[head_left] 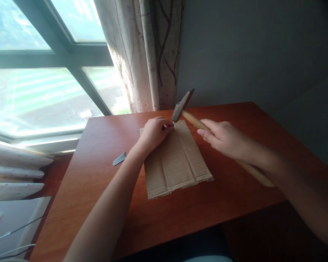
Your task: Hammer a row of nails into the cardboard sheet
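My right hand [220, 134] is closed around the wooden handle of a hammer [192, 119], whose handle end reaches back under my forearm. The metal head is tilted, its lower face just above the fingertips of my left hand [157, 129]. Thumb and forefinger of that hand pinch a nail [174, 124] near the far edge of a piece of corrugated cardboard [175, 160]; most of the nail is hidden. The cardboard lies flat with creases along it. Left of my left forearm, several loose nails [119, 159] lie side by side.
Everything rests on a reddish-brown wooden table [235, 196]. Behind it hangs a patterned curtain [164, 54] beside a grey wall [248, 54]. A window [43, 98] is at the left, with cables [27, 222] low by the wall there.
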Tool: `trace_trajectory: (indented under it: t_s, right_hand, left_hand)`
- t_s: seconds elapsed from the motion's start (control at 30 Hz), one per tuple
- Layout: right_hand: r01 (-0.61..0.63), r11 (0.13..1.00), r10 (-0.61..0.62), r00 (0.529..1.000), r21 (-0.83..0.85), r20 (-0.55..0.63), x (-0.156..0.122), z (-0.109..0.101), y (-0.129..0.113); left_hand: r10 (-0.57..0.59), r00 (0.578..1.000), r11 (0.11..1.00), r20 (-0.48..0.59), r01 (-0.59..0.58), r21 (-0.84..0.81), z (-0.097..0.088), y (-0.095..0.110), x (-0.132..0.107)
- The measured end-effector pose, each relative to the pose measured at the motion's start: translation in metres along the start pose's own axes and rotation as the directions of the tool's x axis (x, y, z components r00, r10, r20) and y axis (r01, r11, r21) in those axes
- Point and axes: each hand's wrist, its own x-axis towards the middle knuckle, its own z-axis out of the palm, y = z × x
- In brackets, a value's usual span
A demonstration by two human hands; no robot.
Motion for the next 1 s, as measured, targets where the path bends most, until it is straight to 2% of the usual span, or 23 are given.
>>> trace_trajectory:
  t_s: [0.2, 0.37, 0.53, 0.73, 0.87, 1.0]
  right_hand:
    - [-0.008, 1.0, 0.008, 1.0, 0.017, 0.005, -0.002, 0.005, 0.007]
    - [-0.029, 0.999, 0.028, 0.999, 0.043, 0.023, -0.004, 0.002, 0.002]
    - [-0.008, 1.0, 0.008, 1.0, 0.025, 0.004, -0.003, 0.007, 0.001]
    - [0.034, 0.999, -0.032, 0.997, -0.027, 0.075, 0.001, 0.017, 0.008]
    - [0.004, 1.0, -0.003, 0.999, -0.026, 0.036, -0.001, 0.017, 0.008]
    - [0.0, 1.0, 0.001, 0.998, -0.018, 0.067, 0.0, 0.022, 0.01]
  left_hand:
    - [-0.069, 0.995, 0.986, -0.066, 0.078, 0.145, -0.017, 0.007, -0.015]
    - [-0.045, 0.999, 0.966, 0.015, 0.04, 0.257, -0.014, 0.006, -0.029]
    - [-0.062, 0.996, 0.972, 0.06, 0.047, 0.229, -0.007, 0.0, -0.03]
    - [-0.076, 0.995, 0.977, 0.062, 0.062, 0.204, -0.007, -0.004, -0.028]
    - [-0.079, 0.994, 0.978, 0.069, 0.064, 0.198, -0.008, -0.002, -0.028]
    - [-0.077, 0.995, 0.979, 0.067, 0.062, 0.196, -0.009, -0.002, -0.028]
